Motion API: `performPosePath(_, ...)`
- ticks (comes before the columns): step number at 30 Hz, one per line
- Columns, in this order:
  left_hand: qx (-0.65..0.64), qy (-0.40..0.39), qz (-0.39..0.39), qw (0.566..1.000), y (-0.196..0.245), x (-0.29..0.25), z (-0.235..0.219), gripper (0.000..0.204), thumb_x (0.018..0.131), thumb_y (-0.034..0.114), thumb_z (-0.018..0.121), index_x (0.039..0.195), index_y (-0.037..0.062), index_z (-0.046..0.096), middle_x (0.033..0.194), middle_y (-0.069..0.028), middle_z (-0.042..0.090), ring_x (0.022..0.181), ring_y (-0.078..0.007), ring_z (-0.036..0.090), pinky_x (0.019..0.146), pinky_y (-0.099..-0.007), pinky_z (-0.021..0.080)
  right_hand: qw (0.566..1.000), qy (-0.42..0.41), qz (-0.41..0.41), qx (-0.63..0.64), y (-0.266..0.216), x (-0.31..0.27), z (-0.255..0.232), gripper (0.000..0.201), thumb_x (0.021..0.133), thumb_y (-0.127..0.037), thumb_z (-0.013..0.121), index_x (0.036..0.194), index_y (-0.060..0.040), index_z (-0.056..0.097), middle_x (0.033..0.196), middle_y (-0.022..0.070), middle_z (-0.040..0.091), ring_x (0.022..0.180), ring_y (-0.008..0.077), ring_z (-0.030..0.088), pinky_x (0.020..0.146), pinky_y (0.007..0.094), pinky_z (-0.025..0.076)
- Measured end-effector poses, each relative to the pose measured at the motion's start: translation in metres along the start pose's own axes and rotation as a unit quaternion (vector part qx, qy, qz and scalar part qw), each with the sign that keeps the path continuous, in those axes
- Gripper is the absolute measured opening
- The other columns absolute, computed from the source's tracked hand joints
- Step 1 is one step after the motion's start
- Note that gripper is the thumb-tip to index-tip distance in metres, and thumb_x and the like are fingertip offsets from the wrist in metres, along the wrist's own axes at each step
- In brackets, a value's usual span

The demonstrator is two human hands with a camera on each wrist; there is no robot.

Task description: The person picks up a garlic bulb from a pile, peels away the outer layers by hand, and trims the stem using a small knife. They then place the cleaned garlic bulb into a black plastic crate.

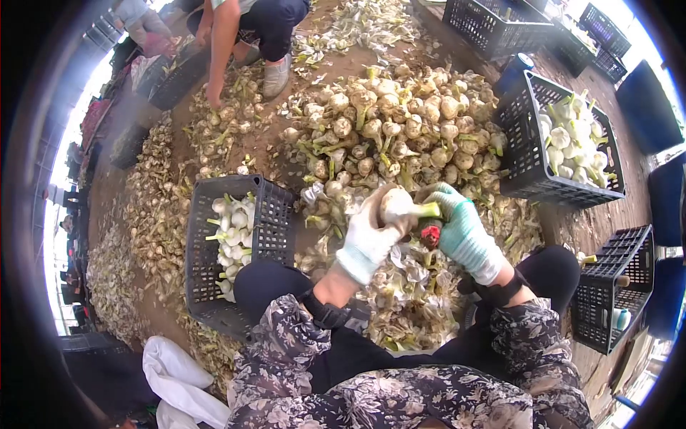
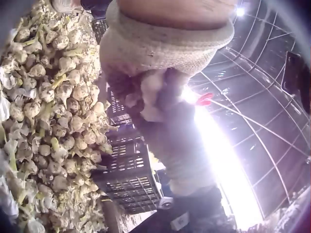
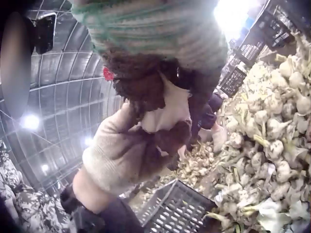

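Observation:
In the head view a white garlic bulb (image 1: 397,206) with a short green stem is held up between both hands over the person's lap. The left hand (image 1: 371,236), in a pale glove, grips the bulb from the left. The right hand (image 1: 461,232), in a green and white glove, has its fingers curled at the stem side, beside a red thing (image 1: 431,234) at its lower edge; what this belongs to is unclear. The right wrist view shows the left hand (image 3: 121,150) and the right hand (image 3: 155,63) meeting around the pale bulb (image 3: 170,109).
A big garlic heap (image 1: 400,121) lies ahead. A black crate (image 1: 275,222) of cleaned bulbs stands at the left, another crate (image 1: 529,179) at the right. Below it is a smaller crate (image 1: 604,293). Loose skins (image 1: 414,300) lie between the knees. Another person's arm (image 1: 223,50) reaches down at upper left.

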State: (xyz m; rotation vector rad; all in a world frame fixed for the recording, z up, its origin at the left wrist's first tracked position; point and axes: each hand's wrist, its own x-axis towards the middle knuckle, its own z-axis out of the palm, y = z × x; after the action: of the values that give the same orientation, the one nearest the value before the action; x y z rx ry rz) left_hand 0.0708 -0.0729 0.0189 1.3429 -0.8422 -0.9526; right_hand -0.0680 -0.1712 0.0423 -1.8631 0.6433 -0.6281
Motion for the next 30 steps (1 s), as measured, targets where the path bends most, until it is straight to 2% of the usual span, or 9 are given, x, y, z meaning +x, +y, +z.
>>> performPosePath(2,-0.208,-0.098,-0.129,0.965,0.022,-0.003,-0.007,0.055,0.078,0.013,0.068,0.123,-0.0041,0.041,0.102,-0.012,0.057,0.088,-0.0186,0.06,0.075,-0.0269,0.051,0.994,-0.059,0.031,0.092,-0.015,-0.003,-0.014,0.011,0.074,0.001,0.062,0.085,0.0011,0.058,0.087,0.0045,0.058,0.075,0.0115,0.055,0.063,0.0233,0.044)
performPosePath(6,-0.391,-0.156,-0.166,0.892,0.033,0.002,-0.012,0.059,0.078,0.018,0.069,0.124,-0.0028,0.04,0.103,-0.0115,0.059,0.09,-0.02,0.059,0.077,-0.0302,0.052,0.773,0.027,0.234,0.589,-0.013,-0.016,-0.012,0.039,0.082,-0.03,0.063,0.097,0.0054,0.057,0.084,0.006,0.062,0.07,0.0132,0.06,0.066,0.0282,0.052)
performPosePath(10,0.09,-0.022,0.197,0.976,0.006,0.004,0.001,0.059,0.072,0.016,0.073,0.12,-0.0026,0.043,0.097,-0.0111,0.059,0.083,-0.0195,0.06,0.076,-0.0299,0.051,0.795,-0.029,0.205,0.571,0.001,-0.016,-0.01,0.043,0.079,-0.032,0.067,0.104,0.0016,0.056,0.087,0.0063,0.064,0.078,0.0133,0.061,0.07,0.0242,0.049)
performPosePath(13,0.233,-0.034,0.146,0.961,0.019,-0.004,-0.003,0.059,0.07,0.016,0.074,0.118,-0.0023,0.045,0.095,-0.0106,0.058,0.082,-0.0172,0.059,0.074,-0.0287,0.051,0.902,0.009,0.218,0.372,-0.01,-0.013,-0.012,0.016,0.079,-0.008,0.06,0.09,0.0026,0.061,0.075,0.0058,0.06,0.066,0.0138,0.059,0.059,0.0244,0.048)
performPosePath(15,-0.179,-0.139,-0.104,0.968,0.023,-0.008,-0.004,0.06,0.068,0.017,0.075,0.118,-0.0005,0.046,0.096,-0.0088,0.058,0.083,-0.0152,0.058,0.072,-0.028,0.049,0.894,0.069,0.166,0.411,0.015,0.003,-0.034,0.014,0.08,-0.006,0.055,0.087,0.0029,0.062,0.083,0.0103,0.064,0.068,0.014,0.06,0.062,0.0243,0.048)
performPosePath(18,-0.311,-0.141,-0.148,0.928,0.017,-0.008,-0.014,0.057,0.069,0.005,0.07,0.12,0.0005,0.046,0.099,-0.0053,0.058,0.086,-0.0133,0.057,0.076,-0.0267,0.048,0.925,0.172,0.16,0.298,0.045,0.002,-0.051,0.019,0.084,-0.008,0.048,0.093,0.0042,0.06,0.101,0.0136,0.063,0.079,0.0151,0.06,0.072,0.0269,0.049)
performPosePath(21,-0.212,-0.115,-0.112,0.964,0.011,-0.003,-0.013,0.059,0.071,0.001,0.068,0.125,0.0001,0.043,0.103,-0.0061,0.057,0.093,-0.013,0.054,0.081,-0.0258,0.045,0.996,-0.082,-0.038,-0.025,0.051,-0.03,-0.007,0.035,0.074,0.008,0.057,0.106,-0.0055,0.06,0.089,0.0089,0.065,0.07,0.0164,0.06,0.061,0.0267,0.049)
performPosePath(24,-0.141,-0.119,-0.113,0.976,0.011,-0.003,-0.014,0.074,0.067,0.008,0.072,0.131,-0.0011,0.037,0.11,-0.0081,0.055,0.097,-0.0151,0.055,0.083,-0.0252,0.044,0.911,-0.297,0.163,-0.233,0.054,-0.044,-0.006,0.03,0.076,-0.025,0.068,0.097,-0.0034,0.065,0.077,0.0088,0.065,0.066,0.0183,0.059,0.06,0.029,0.046)
performPosePath(30,-0.036,-0.152,-0.092,0.983,0.012,-0.001,-0.005,0.072,0.065,0.008,0.072,0.128,-0.0024,0.04,0.114,-0.0102,0.055,0.101,-0.0159,0.054,0.088,-0.0277,0.044,0.949,-0.087,0.259,0.157,0.005,-0.015,-0.024,0.046,0.085,-0.035,0.058,0.109,0.0045,0.054,0.09,0.0082,0.06,0.081,0.0112,0.054,0.07,0.0246,0.043)
